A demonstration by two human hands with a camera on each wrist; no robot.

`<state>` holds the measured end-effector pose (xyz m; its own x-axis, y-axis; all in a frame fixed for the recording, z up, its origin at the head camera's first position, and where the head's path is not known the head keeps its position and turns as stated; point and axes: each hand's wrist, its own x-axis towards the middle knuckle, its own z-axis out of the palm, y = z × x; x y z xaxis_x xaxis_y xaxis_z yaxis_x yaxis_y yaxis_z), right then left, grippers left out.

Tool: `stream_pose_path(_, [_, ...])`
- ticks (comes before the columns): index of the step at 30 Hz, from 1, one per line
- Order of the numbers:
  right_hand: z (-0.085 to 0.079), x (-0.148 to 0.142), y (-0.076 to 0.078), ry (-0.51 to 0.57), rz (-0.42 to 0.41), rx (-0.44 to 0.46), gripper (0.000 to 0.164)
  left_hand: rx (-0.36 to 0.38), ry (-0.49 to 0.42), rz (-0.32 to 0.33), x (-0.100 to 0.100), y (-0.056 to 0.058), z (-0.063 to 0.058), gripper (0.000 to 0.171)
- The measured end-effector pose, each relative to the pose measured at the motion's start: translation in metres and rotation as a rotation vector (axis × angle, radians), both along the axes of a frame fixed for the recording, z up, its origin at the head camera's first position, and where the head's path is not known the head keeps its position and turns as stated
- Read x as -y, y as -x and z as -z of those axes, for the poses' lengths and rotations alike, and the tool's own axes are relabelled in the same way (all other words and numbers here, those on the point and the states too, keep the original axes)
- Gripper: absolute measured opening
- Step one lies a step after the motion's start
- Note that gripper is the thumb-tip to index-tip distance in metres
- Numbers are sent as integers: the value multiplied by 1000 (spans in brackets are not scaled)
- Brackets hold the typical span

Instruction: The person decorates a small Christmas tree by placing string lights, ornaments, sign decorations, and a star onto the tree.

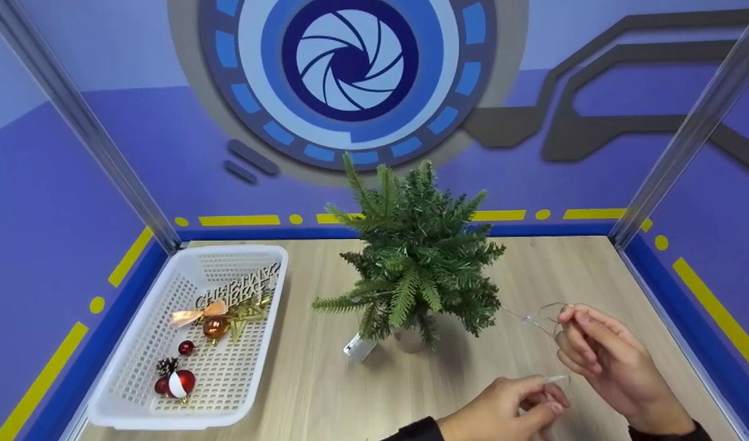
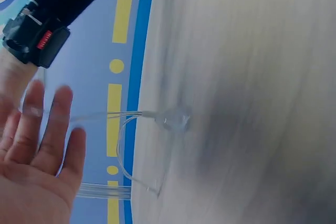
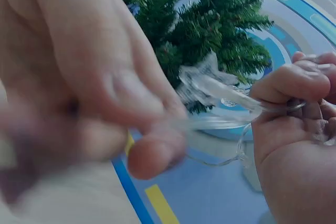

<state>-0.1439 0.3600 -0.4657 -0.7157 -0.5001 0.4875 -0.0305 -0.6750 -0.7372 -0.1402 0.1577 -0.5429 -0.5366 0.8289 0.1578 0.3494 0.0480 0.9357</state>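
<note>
My right hand [image 1: 619, 361] pinches a thin, clear string light [image 1: 527, 318] between thumb and fingertips, to the right of the small green Christmas tree [image 1: 423, 257]. From there the wire runs left into the branches. Below it, my left hand [image 1: 509, 407] pinches another stretch of the strand. In the right wrist view a clear star-shaped light [image 3: 205, 85] hangs close to both hands, and my left hand [image 3: 79, 77] is blurred there. The left wrist view has the outer fingers [image 2: 55, 124] spread loosely; the pinching fingertips are hidden.
A white basket [image 1: 267, 343] on the left holds red and copper baubles, a pinecone, a bow, a gold star and a lettered sign. A small white box [image 1: 359, 348] lies beside the tree's base. Printed walls enclose the wooden table [image 1: 325, 392].
</note>
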Motion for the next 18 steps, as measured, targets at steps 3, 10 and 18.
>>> stream_pose_path(3, [3,-9,3,43,15,62,57,-123,30,-40,14,1,-3,36])
stream_pose_path(10, [20,-37,12,146,21,239,55,-448,149,-123,52,5,-10,37])
stream_pose_path(18, [38,-54,14,47,121,369,45,-550,292,-118,84,-3,-20,36])
